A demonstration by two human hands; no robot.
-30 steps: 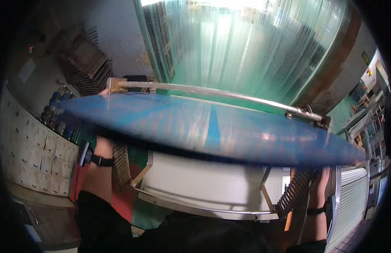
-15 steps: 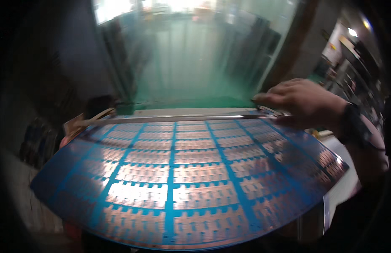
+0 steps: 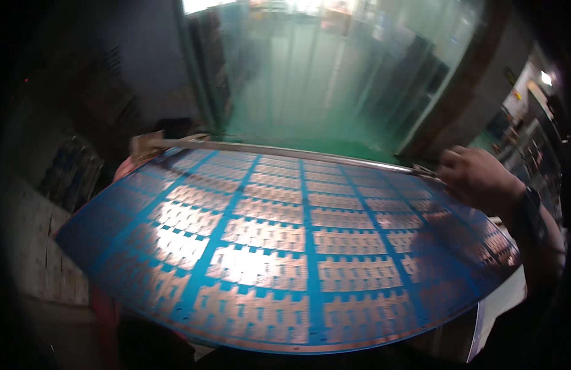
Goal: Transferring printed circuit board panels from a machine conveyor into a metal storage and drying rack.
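A broad blue panel point(image 3: 310, 246) with rows of copper-coloured circuit patterns spreads before me, its near edge curved by the lens. Across its far edge runs a thin metal bar point(image 3: 297, 153). At the bar's right end is my right hand point(image 3: 479, 179), a dark band round its wrist. Its fingers are curled in by the panel's far right edge; what they close on is blurred and partly hidden. My left hand does not show. A pale brown block point(image 3: 147, 145) sits at the bar's left end.
Beyond the bar hang translucent strip curtains point(image 3: 322, 80) over a green floor. Something red point(image 3: 124, 169) shows beside the panel's left edge. Wooden boards point(image 3: 36, 237) lie at the left, and cluttered racks point(image 3: 535, 148) stand at the far right.
The view has turned, so the bar now slopes down to the right. My right hand has gone from outstretched fingers above the bar's end to curled fingers lower down beside it.
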